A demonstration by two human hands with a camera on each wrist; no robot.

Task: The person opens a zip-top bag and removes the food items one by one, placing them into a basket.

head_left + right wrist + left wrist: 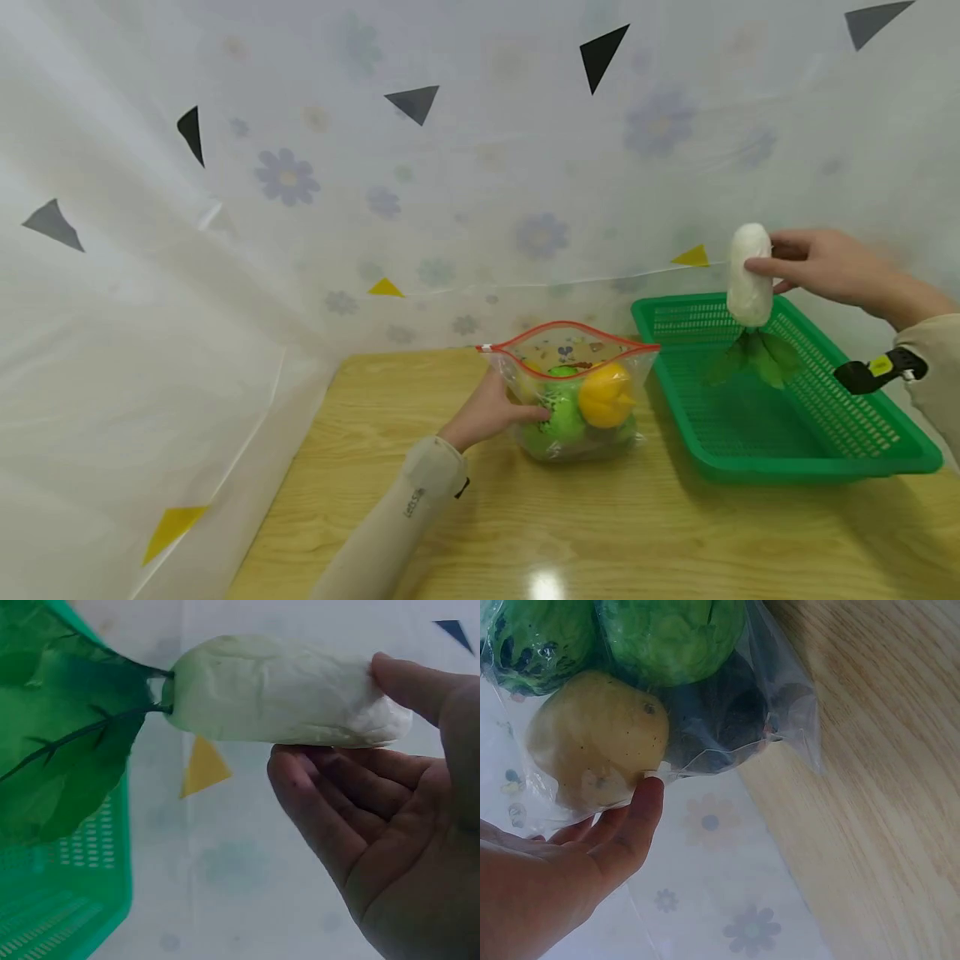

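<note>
Our right hand (pixel 821 265) pinches the radish (pixel 749 285) above the basket (pixel 885 433); left fingers (pixel 534 412) steady the open bag (pixel 573 392); best enter leaves-first.

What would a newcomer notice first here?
The right hand holds a white radish, leaves down, above the green basket at the table's right. Mid-table, the left hand steadies an open bag of green and yellow produce.

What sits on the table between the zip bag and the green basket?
Nothing: in the head view, only a narrow strip of bare wooden table separates the zip bag from the green basket.
</note>
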